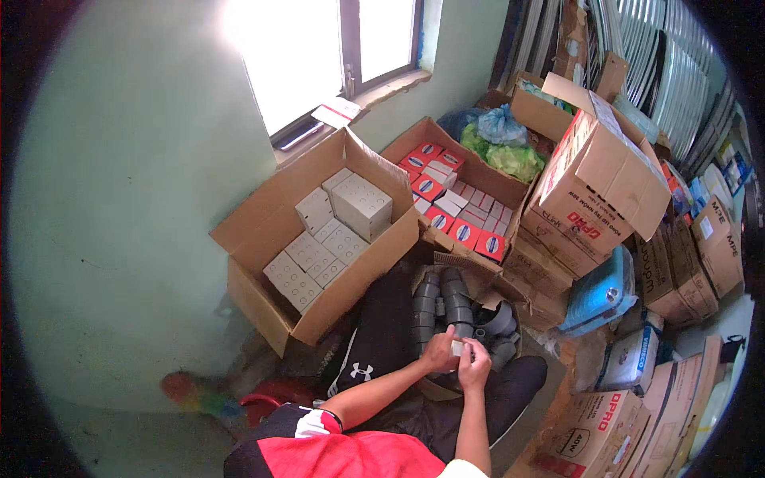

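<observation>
In front of me both hands meet over a cardboard box [522,307] of grey plastic pipe fittings [456,299]. My left hand [440,351] is closed on a small whitish piece [457,348], which shows between the hands. My right hand [474,368] pinches the same piece from the other side, thumb and fingers together. Its kind is too small to make out. The fittings stand in stacked columns, with looser curved ones at the right by my right hand. My knees flank the box.
An open carton [251,267] of white square boxes stands at the left. Behind it, another carton [510,187] holds red-and-white small boxes. Stacked cartons [590,183], a blue wrapped container [602,295] and more cartons [594,434] line the right. A window [295,64] is above.
</observation>
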Action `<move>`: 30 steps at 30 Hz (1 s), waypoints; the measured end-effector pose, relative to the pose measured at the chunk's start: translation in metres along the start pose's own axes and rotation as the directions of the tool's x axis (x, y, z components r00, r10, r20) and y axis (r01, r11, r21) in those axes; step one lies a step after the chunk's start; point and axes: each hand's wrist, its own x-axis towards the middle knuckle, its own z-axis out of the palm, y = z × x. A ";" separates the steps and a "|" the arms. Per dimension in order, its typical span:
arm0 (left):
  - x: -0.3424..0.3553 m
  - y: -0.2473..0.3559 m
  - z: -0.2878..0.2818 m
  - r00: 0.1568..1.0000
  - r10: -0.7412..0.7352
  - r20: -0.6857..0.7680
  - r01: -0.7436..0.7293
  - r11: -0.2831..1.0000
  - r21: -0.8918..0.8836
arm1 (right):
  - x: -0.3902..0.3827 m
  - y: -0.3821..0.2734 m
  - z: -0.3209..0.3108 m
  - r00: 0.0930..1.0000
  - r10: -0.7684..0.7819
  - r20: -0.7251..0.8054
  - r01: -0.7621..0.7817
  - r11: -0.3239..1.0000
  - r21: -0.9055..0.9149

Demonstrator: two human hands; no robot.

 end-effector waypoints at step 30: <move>-0.008 0.003 -0.006 0.981 0.033 0.189 -0.060 0.989 0.136 | 0.010 0.005 0.010 0.992 0.084 -0.092 -0.081 0.996 0.030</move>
